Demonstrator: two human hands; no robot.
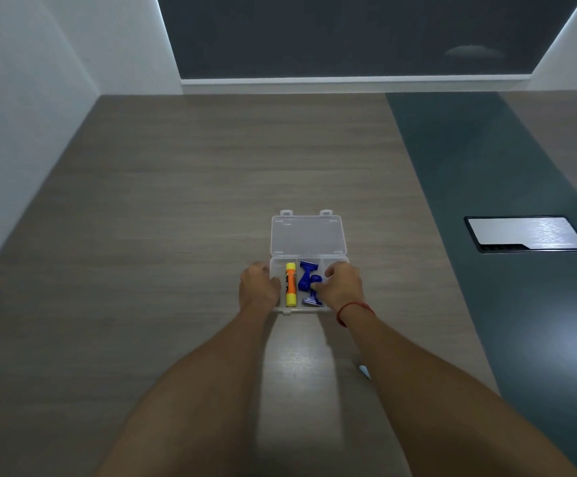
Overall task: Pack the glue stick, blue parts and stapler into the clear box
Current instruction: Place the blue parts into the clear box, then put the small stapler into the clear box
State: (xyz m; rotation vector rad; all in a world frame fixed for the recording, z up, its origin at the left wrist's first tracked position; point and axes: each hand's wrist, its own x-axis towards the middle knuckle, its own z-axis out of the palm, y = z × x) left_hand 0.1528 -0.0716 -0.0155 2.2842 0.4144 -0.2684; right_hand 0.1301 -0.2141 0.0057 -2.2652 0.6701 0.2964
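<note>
Both grips, left hand [258, 285] bracing the clear box [309, 256] wall, right hand [343, 285] curled over its right compartment, contents unseen; glue stick [290, 285] left, blue parts [309, 283] centre; I judged steadying best.

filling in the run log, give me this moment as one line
clear box open | glue stick left compartment | blue parts middle | stapler unseen | left hand and right hand at box
</note>
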